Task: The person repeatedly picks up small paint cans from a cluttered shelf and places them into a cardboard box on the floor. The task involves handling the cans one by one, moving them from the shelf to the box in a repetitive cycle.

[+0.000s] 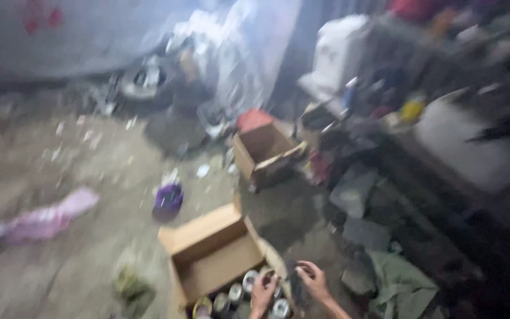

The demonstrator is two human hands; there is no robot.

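The picture is motion-blurred. My left hand (262, 293) reaches into an open cardboard box (208, 248) at the bottom centre, with its fingers on one of several small round cans (249, 280) packed inside; whether it grips the can is unclear. My right hand (313, 279) hovers just right of the box, fingers curled and apart, seemingly holding nothing.
A second open cardboard box (265, 149) stands farther back on the dirt floor. A purple round container (167, 199) and a pink rag (42, 221) lie to the left. Dark clutter, a green cloth (399, 286) and white bags (340, 50) crowd the right side.
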